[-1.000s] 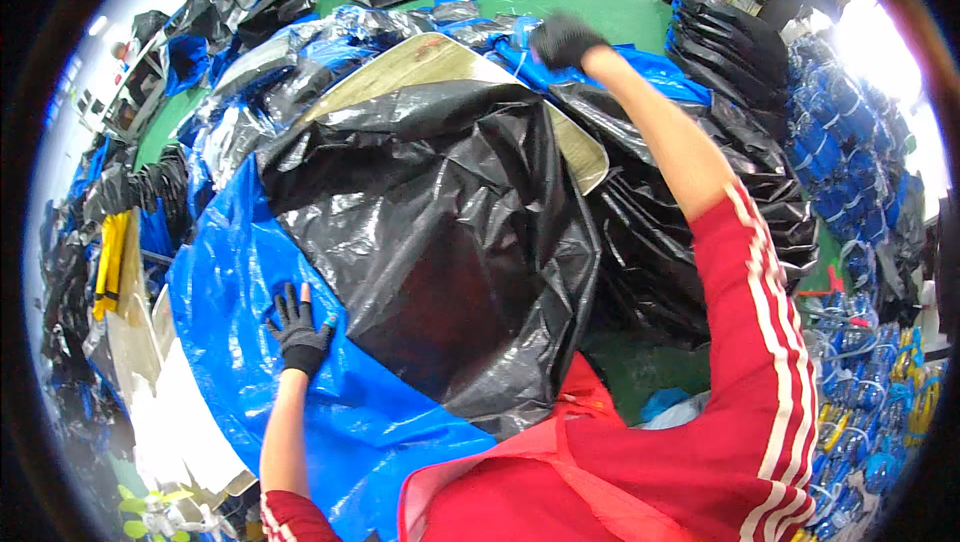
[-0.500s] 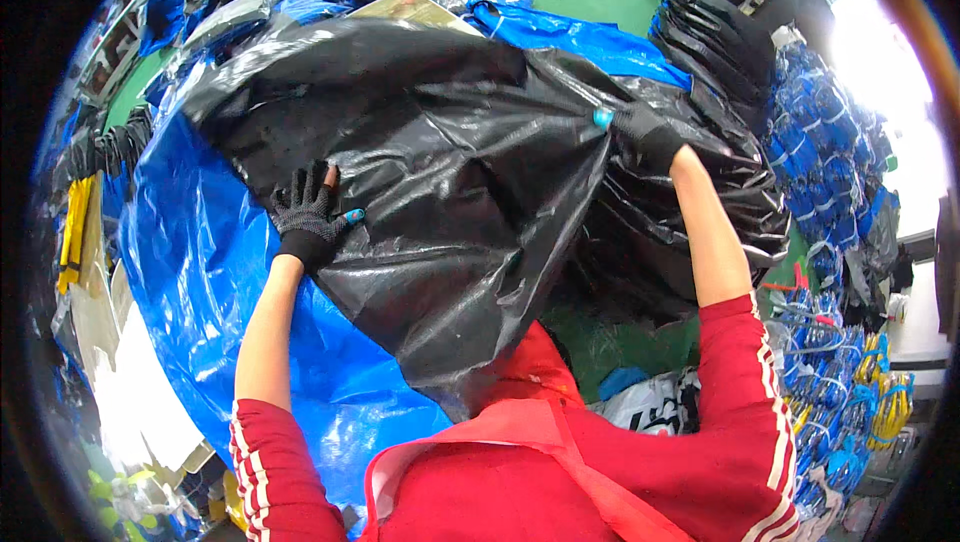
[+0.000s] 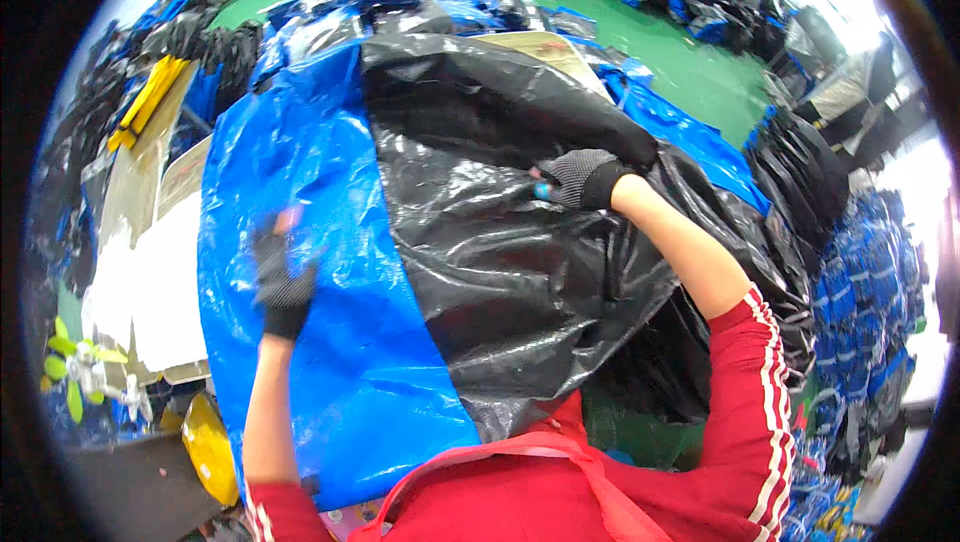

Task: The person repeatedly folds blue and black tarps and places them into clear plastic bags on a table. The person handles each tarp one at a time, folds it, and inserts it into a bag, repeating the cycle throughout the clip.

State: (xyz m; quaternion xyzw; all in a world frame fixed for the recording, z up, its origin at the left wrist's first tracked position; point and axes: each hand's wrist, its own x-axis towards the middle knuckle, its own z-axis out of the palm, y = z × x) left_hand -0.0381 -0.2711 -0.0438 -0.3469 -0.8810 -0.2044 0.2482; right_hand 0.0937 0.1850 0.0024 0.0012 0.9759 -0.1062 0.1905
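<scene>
A large plastic sheet lies spread in front of me, its black tarp (image 3: 500, 282) side covering the right and a glossy blue tarp (image 3: 350, 342) the left. My left hand (image 3: 284, 277), in a black dotted work glove with bare fingertips, is over the blue part. It is blurred by motion, with the fingers stretched out and nothing in them. My right hand (image 3: 580, 180), gloved alike with light blue showing at one fingertip, lies on the black tarp. Its fingers are curled in against the wrinkled plastic; the grip itself is partly hidden.
Left of the sheet are white boards (image 3: 170, 292), a yellow folded strip (image 3: 150, 97) and a small fan with yellow-green blades (image 3: 75, 367). Bundled blue bags (image 3: 865, 282) are stacked at right. Green floor (image 3: 690, 72) shows beyond, among piles of black and blue plastic.
My left hand has moved off the black tarp onto the blue. My right hand has come inward, and the black part now covers less of the blue. The view has shifted left.
</scene>
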